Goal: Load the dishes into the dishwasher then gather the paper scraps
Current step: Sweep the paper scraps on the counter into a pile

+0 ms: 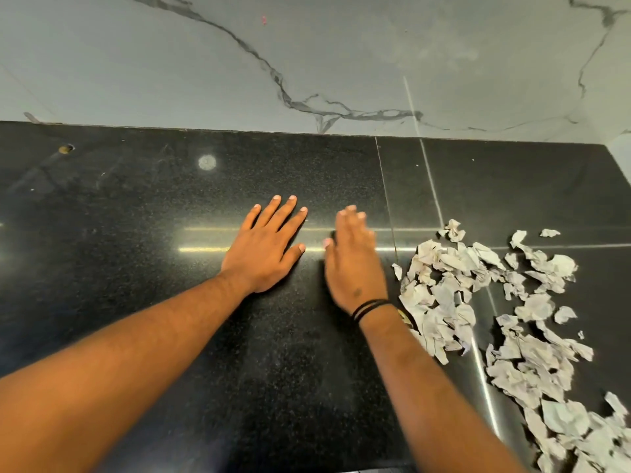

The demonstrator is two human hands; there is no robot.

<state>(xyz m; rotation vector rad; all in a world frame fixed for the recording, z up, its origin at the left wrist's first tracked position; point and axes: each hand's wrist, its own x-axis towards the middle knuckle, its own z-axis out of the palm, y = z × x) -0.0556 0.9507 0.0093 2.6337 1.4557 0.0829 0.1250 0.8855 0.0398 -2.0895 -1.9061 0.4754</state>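
Spanning the whole view, the black counter (136,302) is backed by a marble wall (205,63) at its far edge. Paper scraps (454,295) are strewn across its right side (none yet held). The left hand (263,245) is laid flat, fingers spread; the right hand (353,257) is blurred, fingers straight. Scraps are best swept inward toward open room at centre.

Single head-worn view, looked steeply down and forward from close above the black countertop (143,302), marble wall (170,63) at twelve o'clock
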